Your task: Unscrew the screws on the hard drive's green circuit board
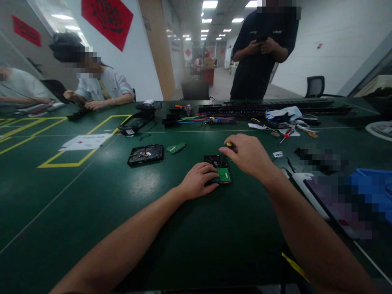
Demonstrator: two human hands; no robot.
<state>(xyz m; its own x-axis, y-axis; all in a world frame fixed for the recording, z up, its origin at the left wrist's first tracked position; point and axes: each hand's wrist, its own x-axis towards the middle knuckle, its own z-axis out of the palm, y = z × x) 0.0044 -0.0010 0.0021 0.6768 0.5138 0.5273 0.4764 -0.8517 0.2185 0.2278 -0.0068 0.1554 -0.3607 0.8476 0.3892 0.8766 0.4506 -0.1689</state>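
Observation:
A hard drive (pixel 225 174) with a green circuit board lies in front of me on the dark green table. Across its left side rest the fingers of my left hand (pixel 199 180), with the thumb along its near edge, holding it. My right hand (pixel 245 152) is closed around a screwdriver (pixel 229 144), of which a yellow handle end shows. Its shaft points down toward the drive's far part; whether the tip touches a screw I cannot tell. To the left sit a second hard drive (pixel 145 155) and a loose green circuit board (pixel 177 148).
Cables and tools (pixel 199 120) line the far edge, near a white glove (pixel 284 113) and a red screwdriver (pixel 286 134). A white device (pixel 309 192) and a blue bin (pixel 370 192) are on the right. One person (pixel 263 53) stands opposite; others sit at the left.

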